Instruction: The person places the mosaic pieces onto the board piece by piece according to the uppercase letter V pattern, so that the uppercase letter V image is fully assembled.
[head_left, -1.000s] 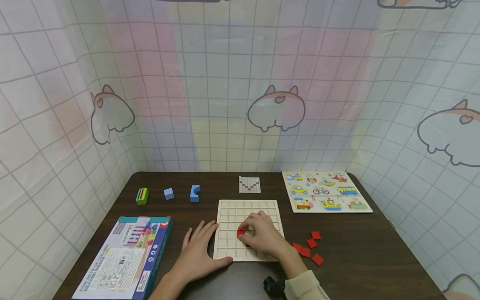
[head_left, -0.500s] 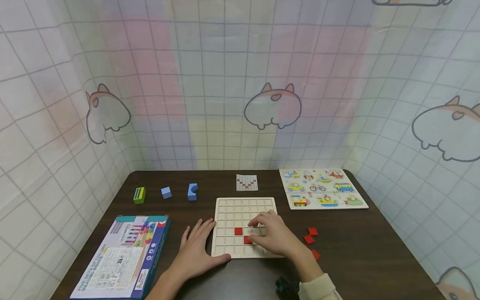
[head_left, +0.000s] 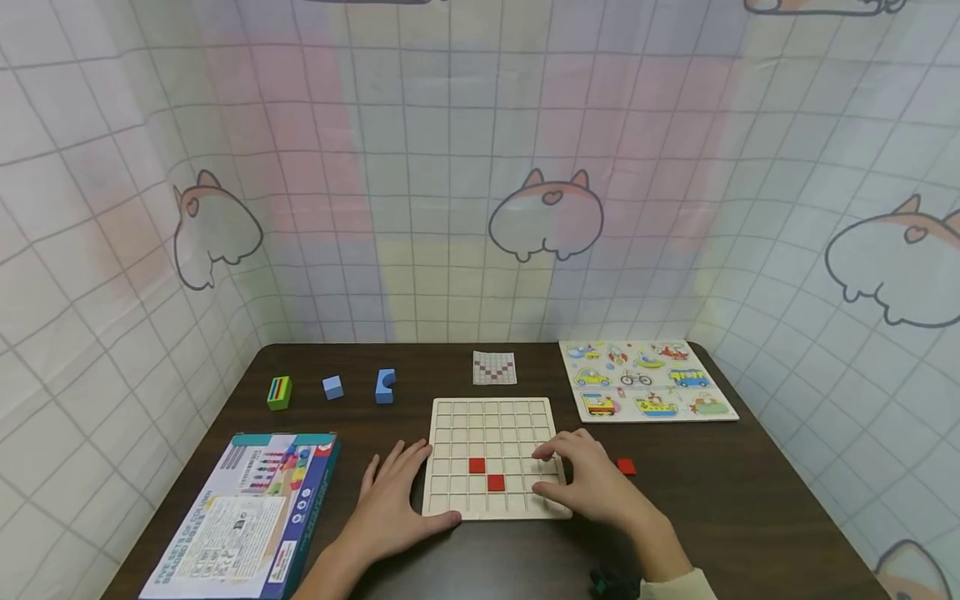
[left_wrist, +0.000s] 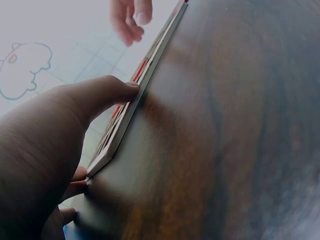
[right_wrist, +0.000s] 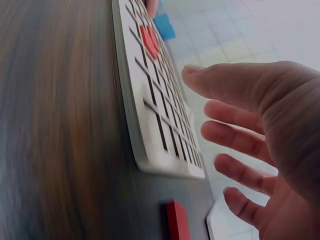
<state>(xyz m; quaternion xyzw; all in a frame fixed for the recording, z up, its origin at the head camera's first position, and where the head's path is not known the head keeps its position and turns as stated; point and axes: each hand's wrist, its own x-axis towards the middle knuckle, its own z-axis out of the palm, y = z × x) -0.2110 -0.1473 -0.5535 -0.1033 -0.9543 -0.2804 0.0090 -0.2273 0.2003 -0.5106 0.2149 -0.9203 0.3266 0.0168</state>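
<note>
The pale square grid board (head_left: 487, 425) lies on the table with two red square tiles in it, an upper-left tile (head_left: 477, 466) and a lower-right tile (head_left: 496, 482). My left hand (head_left: 393, 504) rests at the board's left side, fingers extended along the edge; its thumb (left_wrist: 112, 90) touches the front edge in the left wrist view. Over the board's right edge is my right hand (head_left: 592, 483), thumb and fingers apart. The right wrist view shows nothing between them. A loose red tile (head_left: 626, 467) shows just beyond that hand, which hides the table beneath it.
Behind the board lies a small pattern card (head_left: 494, 368). A vehicle picture board (head_left: 648, 381) is at back right. Along the back left stand a green block (head_left: 279, 393), a blue cube (head_left: 333, 387) and a notched blue block (head_left: 385, 387). A large box (head_left: 240, 517) sits front left.
My right hand has let go of the upper-left tile in the grid and moved right to the board's edge, uncovering both set tiles. The left hand stays put.
</note>
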